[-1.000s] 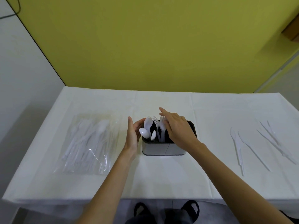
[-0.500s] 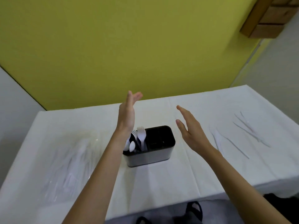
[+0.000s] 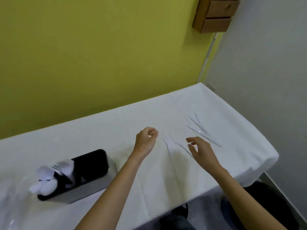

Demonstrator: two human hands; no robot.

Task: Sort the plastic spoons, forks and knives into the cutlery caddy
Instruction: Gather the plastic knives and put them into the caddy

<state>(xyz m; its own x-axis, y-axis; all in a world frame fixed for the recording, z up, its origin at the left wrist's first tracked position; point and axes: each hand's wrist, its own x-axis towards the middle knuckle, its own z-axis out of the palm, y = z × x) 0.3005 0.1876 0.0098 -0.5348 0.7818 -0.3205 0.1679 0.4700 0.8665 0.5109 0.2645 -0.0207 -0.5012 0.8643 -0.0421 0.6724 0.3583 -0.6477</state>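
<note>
Nearest me, the person's two bare forearms are reaching out over the white-covered counter (image 3: pixel 149 180). Off to their left, close to the front edge, the caddy (image 3: pixel 88 189) is standing with its dark opening showing. White spoons (image 3: pixel 42 185) are bunching up at its left end, and what look like forks (image 3: pixel 64 166) are poking out just beside them, though blur is smearing both.

Further in, the left hand (image 3: pixel 146 141) is hanging above the cloth, its grip curling tight with nothing visible inside it. The right hand (image 3: pixel 201 151) is hovering with its grip wide and its fingers spreading, just over two thin knives (image 3: pixel 167 146) lying between the hands.

Beyond that, more knives (image 3: pixel 201 130) are lying loosely crossed near the counter's right end. Behind everything a yellow wall (image 3: pixel 99 55) is rising, with a wooden box (image 3: pixel 214 15) hanging at its corner.
</note>
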